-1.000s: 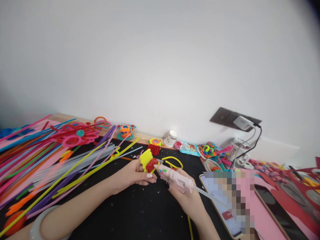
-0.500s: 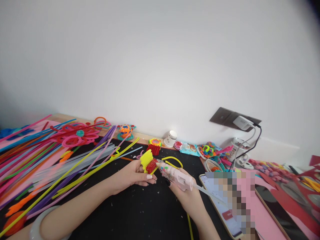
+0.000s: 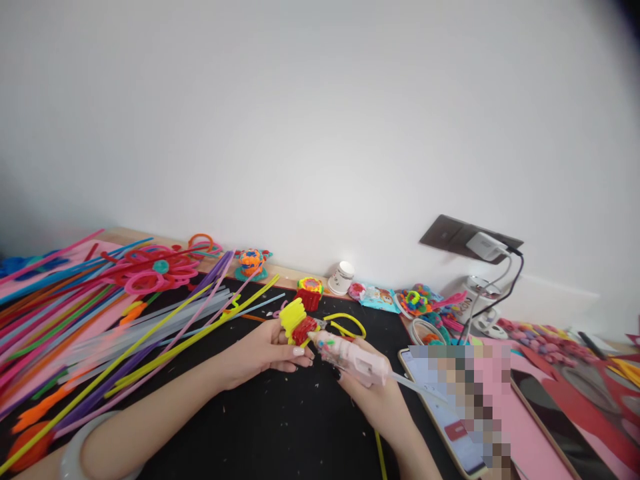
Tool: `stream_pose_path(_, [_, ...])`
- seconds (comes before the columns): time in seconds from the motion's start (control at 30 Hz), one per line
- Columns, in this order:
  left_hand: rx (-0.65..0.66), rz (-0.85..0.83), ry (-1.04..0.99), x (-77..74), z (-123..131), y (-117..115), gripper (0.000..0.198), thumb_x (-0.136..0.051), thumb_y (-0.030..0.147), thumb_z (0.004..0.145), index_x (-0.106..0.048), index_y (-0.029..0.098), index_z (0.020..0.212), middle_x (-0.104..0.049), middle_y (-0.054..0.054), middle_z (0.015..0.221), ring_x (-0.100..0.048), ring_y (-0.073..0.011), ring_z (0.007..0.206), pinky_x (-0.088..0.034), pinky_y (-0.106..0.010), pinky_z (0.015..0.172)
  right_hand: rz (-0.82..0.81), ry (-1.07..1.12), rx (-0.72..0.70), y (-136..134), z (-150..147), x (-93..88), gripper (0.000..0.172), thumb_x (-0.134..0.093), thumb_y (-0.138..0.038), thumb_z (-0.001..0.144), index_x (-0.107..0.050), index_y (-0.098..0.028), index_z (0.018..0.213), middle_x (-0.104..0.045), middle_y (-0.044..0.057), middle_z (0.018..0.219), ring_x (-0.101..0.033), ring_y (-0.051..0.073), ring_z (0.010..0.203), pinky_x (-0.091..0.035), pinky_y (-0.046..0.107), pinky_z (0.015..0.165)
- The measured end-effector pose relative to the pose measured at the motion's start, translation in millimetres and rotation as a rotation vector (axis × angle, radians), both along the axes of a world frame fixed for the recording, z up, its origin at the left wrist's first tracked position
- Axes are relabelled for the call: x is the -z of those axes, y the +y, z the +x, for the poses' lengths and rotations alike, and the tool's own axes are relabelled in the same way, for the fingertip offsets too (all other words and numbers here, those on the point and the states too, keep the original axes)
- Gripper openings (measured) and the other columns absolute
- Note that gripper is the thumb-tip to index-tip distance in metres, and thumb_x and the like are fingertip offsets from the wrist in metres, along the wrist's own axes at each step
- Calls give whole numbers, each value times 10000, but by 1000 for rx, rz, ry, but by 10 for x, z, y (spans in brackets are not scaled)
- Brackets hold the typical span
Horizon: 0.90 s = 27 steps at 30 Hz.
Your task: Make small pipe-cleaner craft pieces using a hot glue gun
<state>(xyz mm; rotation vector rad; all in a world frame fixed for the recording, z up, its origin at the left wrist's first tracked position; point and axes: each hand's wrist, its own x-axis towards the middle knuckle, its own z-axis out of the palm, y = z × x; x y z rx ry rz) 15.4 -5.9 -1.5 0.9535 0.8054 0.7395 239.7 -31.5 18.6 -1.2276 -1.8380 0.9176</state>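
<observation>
Between the thumb and fingers of my left hand (image 3: 273, 350) is a small yellow and red pipe-cleaner piece (image 3: 295, 319), held above the black mat (image 3: 270, 420). My right hand (image 3: 373, 393) grips a pale pink hot glue gun (image 3: 357, 360), a clear glue stick (image 3: 420, 387) trailing from its back end. The gun's nozzle points left and meets the red part, though I cannot tell whether it touches. Just behind stands a similar red piece with a yellow rim (image 3: 309, 297). A bent yellow pipe cleaner (image 3: 350, 319) lies behind the gun.
Many coloured pipe cleaners (image 3: 95, 320) spread over the left side, with a pink and red looped flower (image 3: 160, 267). Along the wall stand an orange and teal figure (image 3: 251, 263), a paper cup (image 3: 341, 278) and a blue packet (image 3: 379, 298). A phone (image 3: 425, 380) lies at right, below a plugged-in charger (image 3: 485, 245).
The glue gun's nozzle has shifted slightly left and down along the red part. My left hand and the piece have barely moved.
</observation>
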Motion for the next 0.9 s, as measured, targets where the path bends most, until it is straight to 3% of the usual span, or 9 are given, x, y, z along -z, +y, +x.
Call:
stream_pose_path(0.33, [-13, 8, -29, 57, -3, 13, 411, -780, 344, 679, -592, 173, 1001, -732, -72, 966, -694, -209, 921, -537, -232, 694, 10, 8, 90, 20, 40, 29, 76, -598, -222, 758, -535, -201, 722, -535, -13, 653, -556, 181, 673, -470, 271, 608])
stream_pose_path(0.57, [-2, -15, -53, 72, 3, 24, 418, -789, 327, 674, -598, 166, 1009, -728, -73, 975, -699, -188, 894, -531, -200, 663, 21, -9, -15, -20, 13, 6, 110, -606, -201, 754, -523, -188, 685, -527, -5, 696, -493, 145, 614, -445, 256, 576])
stream_pose_path(0.73, [8, -1, -28, -7, -12, -6, 384, -779, 345, 682, -609, 159, 972, -728, -78, 980, -696, -189, 896, -531, -207, 675, 4, 27, 75, 23, 19, 19, 46, -612, -229, 756, -595, -187, 758, -609, 13, 707, -551, 172, 618, -481, 278, 581])
stream_pose_path(0.9, [15, 7, -32, 22, -20, -2, 357, -775, 333, 687, -608, 159, 950, -730, -76, 960, -701, -191, 879, -533, -208, 659, 27, 88, 148, 37, 41, 55, 115, -625, -233, 736, -658, -201, 842, -653, 30, 710, -600, 217, 657, -507, 302, 549])
